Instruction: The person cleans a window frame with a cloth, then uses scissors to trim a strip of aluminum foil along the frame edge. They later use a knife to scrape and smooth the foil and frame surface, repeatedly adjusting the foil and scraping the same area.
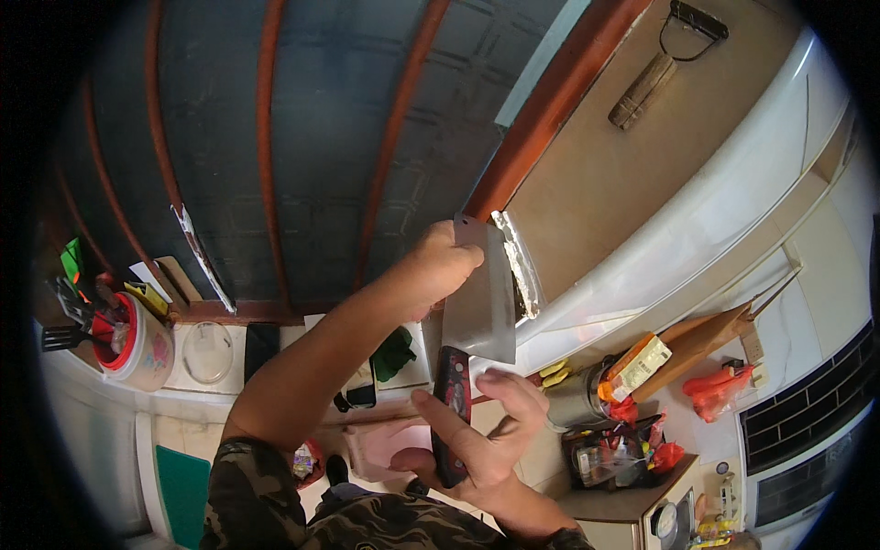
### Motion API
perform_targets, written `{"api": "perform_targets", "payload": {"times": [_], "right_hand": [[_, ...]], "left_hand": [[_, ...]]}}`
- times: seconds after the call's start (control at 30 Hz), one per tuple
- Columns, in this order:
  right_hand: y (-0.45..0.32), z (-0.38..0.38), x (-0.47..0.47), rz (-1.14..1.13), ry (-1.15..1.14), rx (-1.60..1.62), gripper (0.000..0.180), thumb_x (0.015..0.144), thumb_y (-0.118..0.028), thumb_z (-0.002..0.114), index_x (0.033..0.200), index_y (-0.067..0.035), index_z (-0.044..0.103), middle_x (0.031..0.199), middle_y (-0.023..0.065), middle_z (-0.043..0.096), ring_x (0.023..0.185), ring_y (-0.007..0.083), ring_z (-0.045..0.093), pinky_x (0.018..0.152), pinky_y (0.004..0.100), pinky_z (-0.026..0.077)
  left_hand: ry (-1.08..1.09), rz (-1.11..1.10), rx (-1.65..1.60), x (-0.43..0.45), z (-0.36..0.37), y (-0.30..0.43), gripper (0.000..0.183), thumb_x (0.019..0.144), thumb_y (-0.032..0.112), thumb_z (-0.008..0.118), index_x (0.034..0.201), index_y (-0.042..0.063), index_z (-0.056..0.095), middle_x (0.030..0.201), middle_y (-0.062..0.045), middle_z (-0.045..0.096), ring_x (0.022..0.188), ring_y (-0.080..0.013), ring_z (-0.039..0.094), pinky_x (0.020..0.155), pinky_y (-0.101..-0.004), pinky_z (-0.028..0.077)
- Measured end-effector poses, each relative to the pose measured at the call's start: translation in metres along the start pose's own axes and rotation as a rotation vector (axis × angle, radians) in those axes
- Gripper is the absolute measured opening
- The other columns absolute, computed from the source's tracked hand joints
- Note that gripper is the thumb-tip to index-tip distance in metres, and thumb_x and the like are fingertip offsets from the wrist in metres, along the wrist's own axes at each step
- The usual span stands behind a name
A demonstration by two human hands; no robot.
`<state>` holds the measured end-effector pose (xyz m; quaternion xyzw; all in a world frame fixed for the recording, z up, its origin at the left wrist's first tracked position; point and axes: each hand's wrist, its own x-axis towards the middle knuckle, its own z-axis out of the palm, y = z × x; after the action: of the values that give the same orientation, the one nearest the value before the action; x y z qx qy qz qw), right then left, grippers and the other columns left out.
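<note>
A cleaver with a broad grey steel blade [485, 302] is held up in front of me, its black-and-red handle [452, 412] pointing towards my body. At the far end of the blade, my left hand [443, 258] grips the left edge, with the thumb against the flat face. My right hand [485, 440] is at the handle. One of its fingers crosses over the handle, the thumb lies on the left side, and the other fingers are bent and raised to the right. The left hand's other fingers are mostly hidden.
Red-brown window bars [268, 137] rise ahead. On the sill stand a red-rimmed bucket [148, 350] of utensils and a clear round lid [207, 352]; dark green cloth [394, 354] lies nearby. At right are a metal pot [574, 399], a paper bag [708, 344] and a red plastic bag [718, 392].
</note>
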<state>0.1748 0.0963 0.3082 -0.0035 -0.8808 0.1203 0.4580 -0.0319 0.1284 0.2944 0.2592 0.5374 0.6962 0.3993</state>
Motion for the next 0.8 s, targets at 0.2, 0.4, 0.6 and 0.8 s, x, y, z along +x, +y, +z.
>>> {"api": "perform_targets", "payload": {"times": [0.2,0.4,0.6,0.8], "right_hand": [[0.015,0.008,-0.003,-0.061,-0.081,0.218,0.041,0.067,-0.045,0.084,0.088,-0.011,0.074,0.101,0.0012,0.071,0.116,0.0304,0.062,0.087,0.0391,0.044],[0.027,0.018,-0.006,-0.119,-0.003,0.548,0.029,0.069,-0.023,0.085,0.085,-0.005,0.071,0.098,0.0094,0.067,0.109,0.0356,0.063,0.083,0.0432,0.054],[0.019,0.018,-0.008,-0.082,0.074,0.638,0.026,0.07,-0.018,0.084,0.08,-0.003,0.065,0.093,0.0107,0.062,0.1,0.0352,0.063,0.08,0.0419,0.054],[0.016,0.015,-0.012,-0.078,0.145,0.632,0.038,0.094,-0.041,0.071,0.08,-0.006,0.064,0.089,0.01,0.064,0.097,0.0336,0.062,0.081,0.0402,0.052]], "left_hand": [[0.02,0.029,0.076,0.013,-0.004,-0.004,0.033,0.09,0.013,0.059,0.12,-0.001,0.053,0.094,-0.01,0.062,0.076,-0.0159,0.06,0.057,-0.0341,0.046],[0.138,-0.068,0.126,0.005,0.01,0.008,0.03,0.096,0.007,0.055,0.124,-0.002,0.052,0.104,-0.011,0.064,0.091,-0.0166,0.063,0.079,-0.0321,0.053],[0.104,-0.031,0.033,-0.015,0.023,0.02,0.033,0.092,0.007,0.054,0.123,-0.004,0.052,0.103,-0.016,0.062,0.09,-0.0242,0.065,0.067,-0.0406,0.054],[0.118,-0.071,0.128,-0.017,0.028,0.023,0.033,0.093,0.007,0.054,0.124,-0.004,0.052,0.108,-0.016,0.062,0.098,-0.0238,0.064,0.076,-0.0404,0.054]]}}
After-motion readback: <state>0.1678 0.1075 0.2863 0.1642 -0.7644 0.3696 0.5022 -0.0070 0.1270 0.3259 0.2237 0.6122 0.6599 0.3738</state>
